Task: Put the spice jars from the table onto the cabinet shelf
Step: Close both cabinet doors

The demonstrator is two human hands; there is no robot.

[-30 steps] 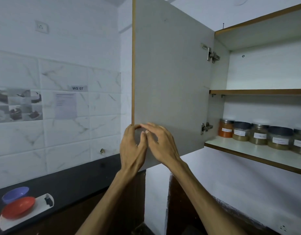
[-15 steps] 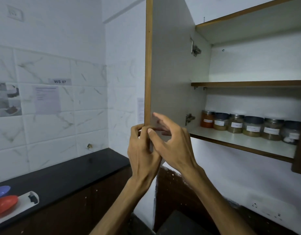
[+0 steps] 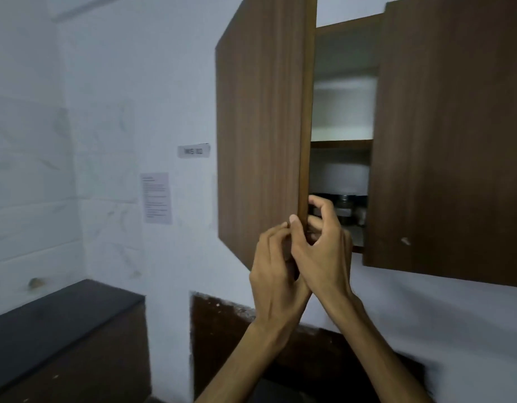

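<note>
— Item: your hands?
— Your left hand (image 3: 276, 271) and right hand (image 3: 324, 251), touching each other, both curled around the free edge of the left cabinet door (image 3: 260, 126) near its bottom corner.

— Item: spice jars?
— Spice jars (image 3: 349, 209), on the lower cabinet shelf (image 3: 356, 237), glimpsed blurred through the narrow gap beside the right cabinet door (image 3: 449, 135).

— Item: below?
— Dark countertop (image 3: 56, 312), lower left.

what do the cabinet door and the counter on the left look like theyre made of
Cabinet door: likely wood-grain laminate over board, matte; straight vertical streaks in brown and a plain banded edge suggest it.
Counter: looks like dark polished stone, possibly granite; black slab with a faint sheen, though blur leaves it open.
</note>
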